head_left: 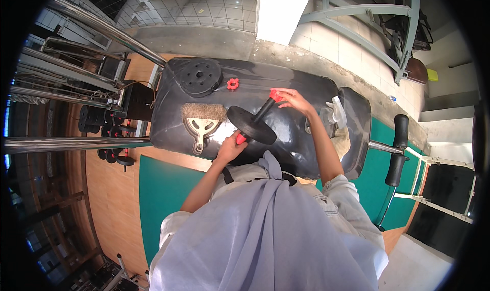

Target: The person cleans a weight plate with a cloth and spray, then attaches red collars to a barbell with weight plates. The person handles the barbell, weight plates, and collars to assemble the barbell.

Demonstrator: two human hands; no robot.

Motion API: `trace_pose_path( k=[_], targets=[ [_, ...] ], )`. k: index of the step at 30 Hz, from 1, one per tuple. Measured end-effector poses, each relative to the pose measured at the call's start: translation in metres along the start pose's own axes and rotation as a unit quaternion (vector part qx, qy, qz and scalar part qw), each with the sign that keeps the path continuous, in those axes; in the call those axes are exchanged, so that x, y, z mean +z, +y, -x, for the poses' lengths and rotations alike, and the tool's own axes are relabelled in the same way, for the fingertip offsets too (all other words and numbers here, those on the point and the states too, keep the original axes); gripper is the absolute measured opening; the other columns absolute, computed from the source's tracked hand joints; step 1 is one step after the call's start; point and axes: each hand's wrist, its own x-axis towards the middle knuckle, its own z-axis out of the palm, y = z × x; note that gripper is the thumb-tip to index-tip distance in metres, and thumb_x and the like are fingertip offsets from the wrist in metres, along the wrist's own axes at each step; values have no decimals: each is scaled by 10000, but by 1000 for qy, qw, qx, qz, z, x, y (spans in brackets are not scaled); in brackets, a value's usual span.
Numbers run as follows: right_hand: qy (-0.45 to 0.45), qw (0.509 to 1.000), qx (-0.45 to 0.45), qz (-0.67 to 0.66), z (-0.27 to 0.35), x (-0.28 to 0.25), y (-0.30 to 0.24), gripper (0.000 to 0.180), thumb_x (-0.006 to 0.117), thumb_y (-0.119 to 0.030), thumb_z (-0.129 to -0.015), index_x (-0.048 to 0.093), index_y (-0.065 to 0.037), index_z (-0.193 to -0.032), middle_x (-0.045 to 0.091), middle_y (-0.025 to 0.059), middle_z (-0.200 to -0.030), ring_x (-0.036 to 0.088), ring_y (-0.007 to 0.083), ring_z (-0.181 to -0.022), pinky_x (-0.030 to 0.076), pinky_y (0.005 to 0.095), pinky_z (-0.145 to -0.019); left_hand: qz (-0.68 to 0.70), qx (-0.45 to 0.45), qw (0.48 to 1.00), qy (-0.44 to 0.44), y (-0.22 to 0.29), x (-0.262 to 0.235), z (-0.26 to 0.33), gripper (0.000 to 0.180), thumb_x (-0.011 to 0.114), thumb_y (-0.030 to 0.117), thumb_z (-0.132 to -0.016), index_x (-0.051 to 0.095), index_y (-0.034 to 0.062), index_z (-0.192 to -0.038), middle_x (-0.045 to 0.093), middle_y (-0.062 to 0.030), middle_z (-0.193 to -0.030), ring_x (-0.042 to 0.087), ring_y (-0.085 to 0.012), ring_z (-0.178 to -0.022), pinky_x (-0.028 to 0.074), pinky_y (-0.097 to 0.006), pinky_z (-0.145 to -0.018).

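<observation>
A dumbbell bar (266,107) slants over the black padded bench, with black weight plates (251,125) on its lower-left end. My left hand (231,149) grips that end at the red nut (241,138). At the bare upper-right end, the fingers of my right hand (297,101) close on another red nut (276,95) at the tip. Beyond the bar, a loose red star-shaped nut (233,83) lies on the bench beside black plates (200,77). Nearest my left hand on the pad is a brush (201,123) with a pale handle and brown bristles.
The black bench (301,143) lies before me. On its right are a white spray-type bottle (337,112) and a beige cloth (341,142). Foam rollers (394,169) stick out beyond. Metal machine posts (76,145) and small dumbbells (116,132) stand left. Green matting (162,199) covers part of the floor.
</observation>
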Motion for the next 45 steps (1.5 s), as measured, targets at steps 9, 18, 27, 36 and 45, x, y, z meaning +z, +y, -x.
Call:
trace_pose_path(
  k=[9,18,27,36,45],
  targets=[
    [80,982,149,89,-11,1,1,479,541,-458,-905,595,-23,-1100,630,57,-928,606,108,-755,541,264,-707,-28,24,999,6,-6,-2,-3,574,657,251,-738,489,112,-1269,645,-242,-894,613,-408,-889,489,-455,-801],
    [66,990,102,70,-5,-1,0,450,582,-451,-883,589,-30,-1043,607,44,-907,603,115,-814,535,266,-702,-22,25,999,22,5,-7,-5,495,660,244,-727,524,72,-1171,636,-247,-849,604,-424,-852,487,-463,-755],
    [88,993,34,71,-18,1,3,496,533,-525,-885,607,-42,-973,618,22,-876,592,99,-728,538,263,-686,-48,18,999,19,15,-12,-10,482,667,238,-723,536,70,-1156,636,-247,-847,604,-421,-857,485,-456,-759],
    [140,989,51,20,-21,-12,14,581,416,-546,-921,593,-36,-1138,614,106,-793,601,140,-641,518,274,-647,-35,15,999,31,17,-13,-15,476,671,244,-716,538,63,-1137,636,-245,-832,609,-416,-848,484,-446,-754],
    [93,995,45,-10,-16,-16,20,553,421,-477,-944,415,-88,-1337,591,128,-948,632,163,-710,510,253,-688,-49,28,998,30,18,-15,-7,450,663,232,-725,537,54,-1119,630,-242,-797,609,-416,-823,478,-450,-731]
  ],
)
